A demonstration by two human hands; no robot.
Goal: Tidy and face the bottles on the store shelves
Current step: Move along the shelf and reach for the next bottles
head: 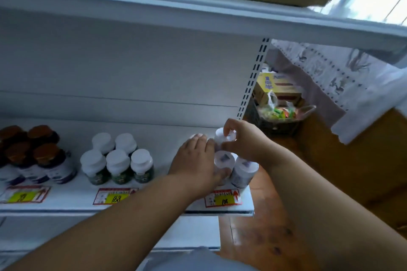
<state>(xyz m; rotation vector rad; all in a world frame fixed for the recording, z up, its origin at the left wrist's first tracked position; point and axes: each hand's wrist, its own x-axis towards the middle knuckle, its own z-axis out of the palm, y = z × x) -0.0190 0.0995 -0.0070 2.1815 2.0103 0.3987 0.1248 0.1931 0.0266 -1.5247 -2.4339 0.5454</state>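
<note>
White metal shelf (72,200) carries 3 groups of bottles under a second shelf board, and its right end stands beside a wooden floor (259,237). Both hands work at this right end. The right hand (246,141) is clenched around the cap of a white bottle (220,136) in the back row, with thumb and fingers wrapped on the lid from the right side. The left hand (196,165) lies flat, palm down, over the neighbouring bottles just to the left of that grip; its fingers touch the same bottle, but it is not clear if it grasps anything. Directly in front of the gripped bottle stands a second white bottle (223,160) with a purple mark on the lid, and to the right of it a third bottle (243,171) with a purple label, at the very edge of the shelf.

Further left of the grip stand 5 green-labelled bottles with white caps (116,160), and beyond them brown-capped bottles (37,154). Yellow price tags reading 108 (223,200), 168 (115,197) and 78 (24,194) sit on the shelf edge. Behind the grip, to the right, a basket (277,121) holds boxes and bright packets.
</note>
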